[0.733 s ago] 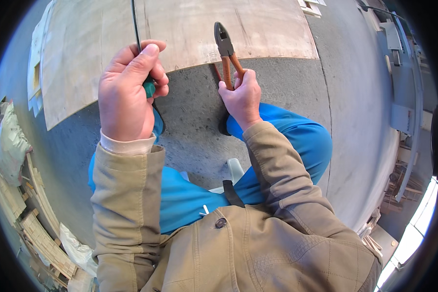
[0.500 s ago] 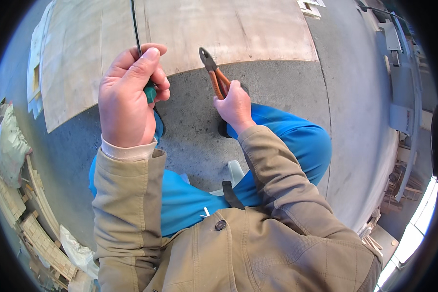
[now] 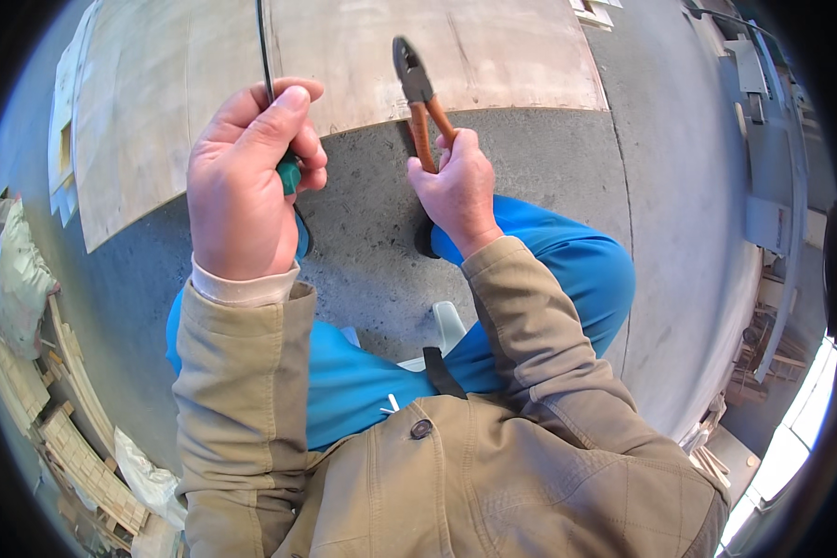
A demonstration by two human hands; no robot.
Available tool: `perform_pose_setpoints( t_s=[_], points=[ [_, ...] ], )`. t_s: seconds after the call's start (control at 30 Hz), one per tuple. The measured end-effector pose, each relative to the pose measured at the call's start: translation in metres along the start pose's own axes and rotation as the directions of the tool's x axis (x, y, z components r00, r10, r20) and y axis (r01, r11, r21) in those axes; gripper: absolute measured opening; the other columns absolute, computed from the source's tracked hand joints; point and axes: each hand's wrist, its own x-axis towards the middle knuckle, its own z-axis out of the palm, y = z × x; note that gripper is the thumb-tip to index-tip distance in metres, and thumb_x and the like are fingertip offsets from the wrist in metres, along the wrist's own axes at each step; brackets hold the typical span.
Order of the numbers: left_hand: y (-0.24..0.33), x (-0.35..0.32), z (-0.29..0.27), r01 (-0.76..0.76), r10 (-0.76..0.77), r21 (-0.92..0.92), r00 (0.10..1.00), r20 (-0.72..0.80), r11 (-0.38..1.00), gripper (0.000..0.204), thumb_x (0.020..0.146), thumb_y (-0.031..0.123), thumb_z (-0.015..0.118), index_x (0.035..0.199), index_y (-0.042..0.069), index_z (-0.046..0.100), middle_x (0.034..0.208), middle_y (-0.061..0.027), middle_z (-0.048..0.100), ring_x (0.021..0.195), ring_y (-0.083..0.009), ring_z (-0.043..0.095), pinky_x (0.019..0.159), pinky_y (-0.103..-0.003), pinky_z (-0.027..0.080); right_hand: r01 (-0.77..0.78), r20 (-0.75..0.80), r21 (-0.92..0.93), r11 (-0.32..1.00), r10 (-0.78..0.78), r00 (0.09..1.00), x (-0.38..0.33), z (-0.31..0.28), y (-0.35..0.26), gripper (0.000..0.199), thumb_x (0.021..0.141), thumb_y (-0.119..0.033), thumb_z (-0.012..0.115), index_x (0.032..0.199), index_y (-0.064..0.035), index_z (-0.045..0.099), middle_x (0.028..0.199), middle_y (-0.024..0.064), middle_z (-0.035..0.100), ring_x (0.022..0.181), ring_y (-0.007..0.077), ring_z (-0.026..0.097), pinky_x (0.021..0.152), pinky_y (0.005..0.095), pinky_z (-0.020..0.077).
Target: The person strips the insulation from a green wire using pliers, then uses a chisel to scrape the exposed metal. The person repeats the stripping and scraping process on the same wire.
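Note:
My left hand [image 3: 246, 186] is raised in a fist around a thin black cable [image 3: 263, 46] that runs up out of the picture; a green piece [image 3: 289, 174] shows between its fingers. My right hand [image 3: 456, 191] grips the orange handles of a pair of pliers [image 3: 417, 98], whose dark jaws point up and slightly left. The pliers' jaws are apart from the cable, a hand's width to its right. Below both hands are my tan jacket sleeves and my knees in blue trousers.
A large plywood sheet [image 3: 493, 46] lies on the grey concrete floor [image 3: 679, 214] ahead of my knees. Stacked wooden pallets and a light sack [image 3: 14, 288] stand at the left rim. Metal frames and timber [image 3: 763, 186] line the right side.
My right hand has shifted the pliers, tilting the jaws left and back toward upright. My left hand has stayed closed on the cable in about the same place.

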Motion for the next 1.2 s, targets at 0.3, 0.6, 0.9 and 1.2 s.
perform_pose_setpoints(
  t_s=[0.3, 0.6, 0.9, 1.2],
  points=[
    [0.001, 0.004, 0.002, -0.02, 0.02, 0.017, 0.999, 0.03, 1.0, 0.021, 0.103, 0.021, 0.067, 0.109, 0.002, 0.072, 0.073, -0.0002, 0.063, 0.066, -0.011, 0.057, 0.058, -0.026, 0.044, -0.12, 0.116, -0.14, 0.983, 0.136, 0.984, -0.002, 0.012, 0.01, 0.043, 0.081, -0.023, 0.086, 0.104, -0.0004, 0.057, 0.078, 0.0122, 0.065, 0.069, 0.0293, 0.066, 0.065, 0.0412, 0.0548],
    [0.004, 0.003, 0.004, 0.012, -0.012, 0.022, 1.0, 0.017, 1.0, 0.022, 0.104, 0.022, 0.067, 0.111, 0.001, 0.071, 0.075, 0.0003, 0.06, 0.068, -0.0108, 0.057, 0.06, -0.026, 0.046, -0.149, 0.147, -0.14, 0.979, 0.17, 0.975, -0.005, 0.011, 0.011, 0.045, 0.084, -0.027, 0.084, 0.106, -0.0004, 0.056, 0.087, 0.0199, 0.071, 0.081, 0.0395, 0.073, 0.072, 0.048, 0.058],
    [0.004, 0.004, 0.003, 0.006, -0.006, 0.001, 1.0, -0.009, 1.0, 0.02, 0.103, 0.02, 0.067, 0.108, 0.001, 0.072, 0.072, -0.0005, 0.062, 0.066, -0.011, 0.057, 0.058, -0.026, 0.044, 0.042, -0.104, 0.069, 0.997, -0.035, 0.994, -0.013, 0.02, 0.021, 0.051, 0.079, -0.023, 0.092, 0.106, -0.0038, 0.053, 0.074, 0.0043, 0.056, 0.063, 0.0195, 0.058, 0.062, 0.0358, 0.0531],
    [0.003, 0.003, 0.0, 0.004, -0.004, -0.005, 1.0, 0.016, 1.0, 0.021, 0.103, 0.021, 0.067, 0.109, 0.002, 0.072, 0.073, -0.0007, 0.062, 0.066, -0.011, 0.057, 0.059, -0.027, 0.044, -0.081, 0.03, -0.083, 0.993, 0.084, 0.996, -0.002, 0.023, 0.026, 0.049, 0.081, -0.028, 0.088, 0.106, -0.0013, 0.055, 0.088, 0.0209, 0.071, 0.082, 0.0436, 0.072, 0.074, 0.0495, 0.0581]
  ],
)
